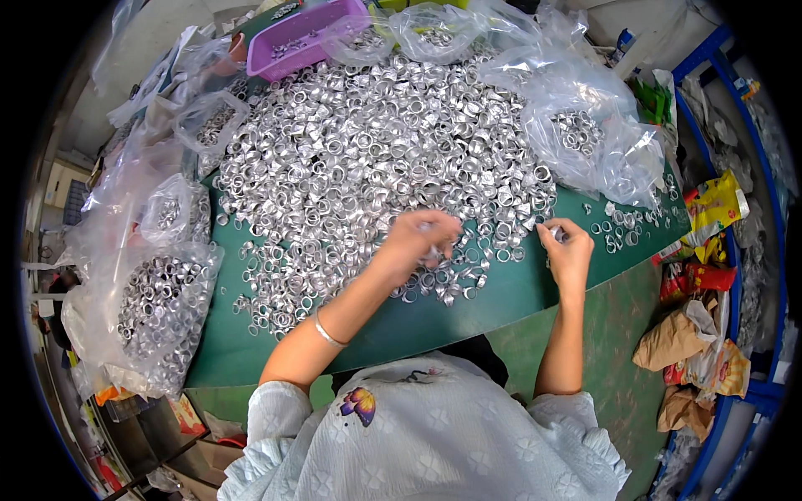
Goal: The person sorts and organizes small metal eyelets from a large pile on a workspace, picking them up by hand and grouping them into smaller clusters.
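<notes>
A wide heap of silver metal rings point(376, 134) covers much of the green table point(401, 330). Over the near edge of the heap is my left hand point(422, 238), its fingers curled and slightly blurred. Silver rings show between those fingers, though how many I cannot make out. My right hand point(570, 246) is just off the heap's right edge, above the table's near side. Thumb and fingers are closed there on a small silver ring, partly hidden by the fingers.
Clear plastic bags of rings point(163, 309) line the left side; another bag point(581, 129) lies at the right. A purple basket point(288, 42) stands at the back. Loose rings point(622, 225) lie near the right corner. Beyond it is a blue shelf rack point(731, 275) with packages.
</notes>
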`<state>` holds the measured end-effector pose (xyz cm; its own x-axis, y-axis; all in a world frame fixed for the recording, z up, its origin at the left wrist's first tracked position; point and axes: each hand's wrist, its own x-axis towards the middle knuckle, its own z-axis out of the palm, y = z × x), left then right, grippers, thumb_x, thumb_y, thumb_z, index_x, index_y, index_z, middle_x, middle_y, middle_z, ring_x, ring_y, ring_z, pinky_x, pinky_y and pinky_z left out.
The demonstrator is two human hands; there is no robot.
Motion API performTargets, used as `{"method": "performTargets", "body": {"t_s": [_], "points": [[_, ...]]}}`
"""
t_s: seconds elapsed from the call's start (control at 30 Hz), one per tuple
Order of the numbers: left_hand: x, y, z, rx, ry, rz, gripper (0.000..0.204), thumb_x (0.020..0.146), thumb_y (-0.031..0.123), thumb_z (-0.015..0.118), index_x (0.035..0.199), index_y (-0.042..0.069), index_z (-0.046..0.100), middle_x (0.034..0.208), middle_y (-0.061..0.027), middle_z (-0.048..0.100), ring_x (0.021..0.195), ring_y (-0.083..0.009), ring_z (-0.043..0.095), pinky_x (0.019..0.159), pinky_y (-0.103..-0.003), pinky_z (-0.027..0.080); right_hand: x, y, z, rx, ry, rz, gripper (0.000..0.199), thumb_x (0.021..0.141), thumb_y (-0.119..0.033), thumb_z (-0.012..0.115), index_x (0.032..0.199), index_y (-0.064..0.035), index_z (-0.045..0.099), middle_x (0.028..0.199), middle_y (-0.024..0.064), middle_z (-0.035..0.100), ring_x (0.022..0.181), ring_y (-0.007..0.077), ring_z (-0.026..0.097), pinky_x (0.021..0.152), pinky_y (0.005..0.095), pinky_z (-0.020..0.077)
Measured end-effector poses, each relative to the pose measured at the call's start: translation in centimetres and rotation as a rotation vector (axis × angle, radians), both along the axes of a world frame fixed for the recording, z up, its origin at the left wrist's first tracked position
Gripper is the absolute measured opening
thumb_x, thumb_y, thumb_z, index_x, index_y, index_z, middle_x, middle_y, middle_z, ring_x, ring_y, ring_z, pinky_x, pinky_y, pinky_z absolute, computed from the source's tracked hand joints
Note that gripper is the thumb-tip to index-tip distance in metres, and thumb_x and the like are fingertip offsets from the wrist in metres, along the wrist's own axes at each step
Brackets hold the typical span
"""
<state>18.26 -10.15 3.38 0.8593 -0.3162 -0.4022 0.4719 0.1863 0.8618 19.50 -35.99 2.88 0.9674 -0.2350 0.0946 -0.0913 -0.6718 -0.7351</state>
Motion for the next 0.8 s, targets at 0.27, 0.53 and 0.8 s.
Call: {"method": "performTargets", "body": {"t_s": [0.27,0.53,0.8], "points": [[1.4,-7.6,-1.5,1.175,-1.086,-0.311,0.011,0.071,0.006,0.061,0.082,0.005,0.064,0.080,-0.0134,0.056,0.067,-0.0289,0.063,0.054,-0.041,0.050,1.7,2.7,1.1,-0.450,0.125,-0.087,0.027,0.069,-0.030,0.074,0.075,-0.0045,0.069,0.072,0.0173,0.064,0.073,0.0342,0.063,0.063,0.0422,0.0495],[2.1,-7.2,-2.9,1.095,-1.143,-0.273,0.013,0.074,0.005,0.058,0.086,0.006,0.064,0.079,-0.0113,0.056,0.063,-0.0270,0.062,0.050,-0.038,0.047,2.3,-0.4,0.0,-0.051,0.092,0.061,0.022,0.069,-0.021,0.071,0.077,-0.0007,0.068,0.065,0.0146,0.064,0.058,0.0259,0.063,0.052,0.0330,0.0476],[1.7,-3.2,-0.8,-0.600,0.194,0.033,0.016,0.087,0.018,0.054,0.091,0.003,0.057,0.071,-0.0001,0.049,0.048,-0.0084,0.041,0.036,-0.020,0.029,0.8,-1.6,-0.7,1.486,0.110,0.147,0.013,0.081,-0.009,0.059,0.088,-0.0019,0.050,0.099,0.0191,0.060,0.046,0.0152,0.055,0.028,0.0200,0.0373]]}}
